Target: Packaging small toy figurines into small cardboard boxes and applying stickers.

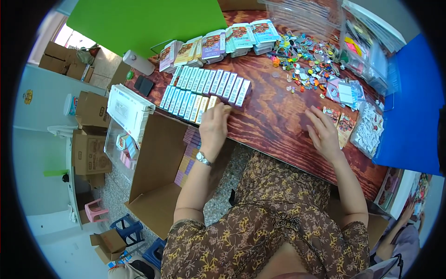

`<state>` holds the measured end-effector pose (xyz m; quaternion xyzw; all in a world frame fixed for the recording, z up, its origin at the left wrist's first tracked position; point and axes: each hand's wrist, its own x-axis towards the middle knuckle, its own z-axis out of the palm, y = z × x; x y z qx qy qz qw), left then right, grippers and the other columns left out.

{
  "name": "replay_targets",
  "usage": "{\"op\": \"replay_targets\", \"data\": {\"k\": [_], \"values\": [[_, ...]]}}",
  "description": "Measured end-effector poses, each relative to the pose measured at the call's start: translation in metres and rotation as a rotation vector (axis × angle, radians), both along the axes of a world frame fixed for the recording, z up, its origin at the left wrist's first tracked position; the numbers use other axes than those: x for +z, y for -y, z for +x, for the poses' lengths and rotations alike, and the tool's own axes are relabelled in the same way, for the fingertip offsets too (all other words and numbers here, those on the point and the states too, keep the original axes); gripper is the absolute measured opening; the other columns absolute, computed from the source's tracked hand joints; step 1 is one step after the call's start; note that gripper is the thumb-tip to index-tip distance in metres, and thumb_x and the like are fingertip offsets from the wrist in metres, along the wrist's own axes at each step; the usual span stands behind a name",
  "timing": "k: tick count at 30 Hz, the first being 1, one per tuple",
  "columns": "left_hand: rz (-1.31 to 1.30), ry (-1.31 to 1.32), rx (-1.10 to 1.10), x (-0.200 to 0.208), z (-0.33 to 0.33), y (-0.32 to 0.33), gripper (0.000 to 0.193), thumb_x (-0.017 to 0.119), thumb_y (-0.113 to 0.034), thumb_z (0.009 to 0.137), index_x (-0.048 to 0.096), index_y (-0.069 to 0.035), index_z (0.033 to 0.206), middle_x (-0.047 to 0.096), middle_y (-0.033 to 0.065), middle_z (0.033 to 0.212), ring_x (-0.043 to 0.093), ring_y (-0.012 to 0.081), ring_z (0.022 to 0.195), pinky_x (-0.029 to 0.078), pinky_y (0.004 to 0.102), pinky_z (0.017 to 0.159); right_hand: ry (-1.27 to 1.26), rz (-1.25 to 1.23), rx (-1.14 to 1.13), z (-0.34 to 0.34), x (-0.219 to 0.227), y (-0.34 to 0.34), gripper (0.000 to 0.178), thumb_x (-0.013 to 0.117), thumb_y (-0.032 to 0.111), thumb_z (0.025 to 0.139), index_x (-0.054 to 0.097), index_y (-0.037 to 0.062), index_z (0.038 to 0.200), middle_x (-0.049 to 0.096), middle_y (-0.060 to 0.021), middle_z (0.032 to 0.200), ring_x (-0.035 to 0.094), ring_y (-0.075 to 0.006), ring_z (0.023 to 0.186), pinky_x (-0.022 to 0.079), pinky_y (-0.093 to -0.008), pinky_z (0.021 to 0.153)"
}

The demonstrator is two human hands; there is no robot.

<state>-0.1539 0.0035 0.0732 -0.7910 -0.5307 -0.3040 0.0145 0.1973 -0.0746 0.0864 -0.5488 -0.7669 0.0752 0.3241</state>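
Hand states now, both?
Left hand: fingers curled at front row's end box; grip cannot be told.
Right hand: open, no object visible, near orange cards.

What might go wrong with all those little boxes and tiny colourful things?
The left hand is right by the rows of small boxes; a bump might topple several, since they stand close together.

The front row is near the edge of the table, so a knocked box could drop, perhaps into the open carton below.

The tiny colourful trinkets lie loose, so a sweeping arm might scatter them.
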Motion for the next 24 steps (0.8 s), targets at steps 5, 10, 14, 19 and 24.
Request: {"op": "replay_targets", "data": {"k": [5,10,14,19,24], "values": [[0.202,-0.384,0.166,-0.028,-0.025,-0.019,0.045,0.066,-0.025,0.093,0.058,-0.011,0.135,0.058,0.0173,0.130,0.053,0.0420,0.121,0.045,0.0517,0.101,0.151,0.055,-0.114,0.042,0.007,-0.011,0.044,0.068,0.006,0.090,0.062,0.0084,0.134,0.059,-0.0157,0.136,0.061,-0.0351,0.117,0.049,-0.0418,0.098],[0.165,-0.472,0.160,-0.041,-0.031,-0.018,0.050,0.063,-0.033,0.096,0.054,-0.014,0.141,0.051,0.0169,0.139,0.042,0.0437,0.134,0.033,0.0615,0.107,0.214,-0.217,-0.223,0.101,0.003,-0.013,0.056,0.075,0.023,0.087,0.057,0.0103,0.139,0.058,-0.0155,0.137,0.054,-0.0359,0.124,0.045,-0.0455,0.103],[0.086,-0.458,0.167,-0.035,-0.030,-0.017,0.057,0.064,-0.040,0.095,0.052,-0.013,0.144,0.050,0.0168,0.141,0.041,0.0440,0.135,0.033,0.0625,0.107,0.531,-0.363,-0.073,0.075,-0.001,0.005,0.090,0.081,0.040,0.080,0.035,0.0165,0.154,0.042,-0.0183,0.151,0.042,-0.0377,0.137,0.036,-0.0571,0.110],[0.018,-0.453,0.189,-0.019,-0.027,-0.013,0.062,0.063,-0.046,0.094,0.050,-0.014,0.146,0.049,0.0166,0.143,0.040,0.0435,0.136,0.031,0.0635,0.109,0.708,-0.332,-0.126,0.060,-0.027,0.018,0.087,0.078,0.035,0.082,0.035,0.0052,0.152,0.044,-0.0173,0.151,0.043,-0.0311,0.139,0.031,-0.0556,0.113],[0.181,-0.276,0.101,0.000,-0.002,-0.005,0.062,0.068,-0.039,0.093,0.050,-0.008,0.145,0.049,0.0199,0.143,0.042,0.0441,0.136,0.032,0.0643,0.109,0.576,-0.061,-0.143,0.061,-0.017,0.007,0.056,0.065,0.018,0.091,0.049,0.0057,0.143,0.065,-0.0123,0.129,0.062,-0.0278,0.119,0.041,-0.0530,0.107]]}}
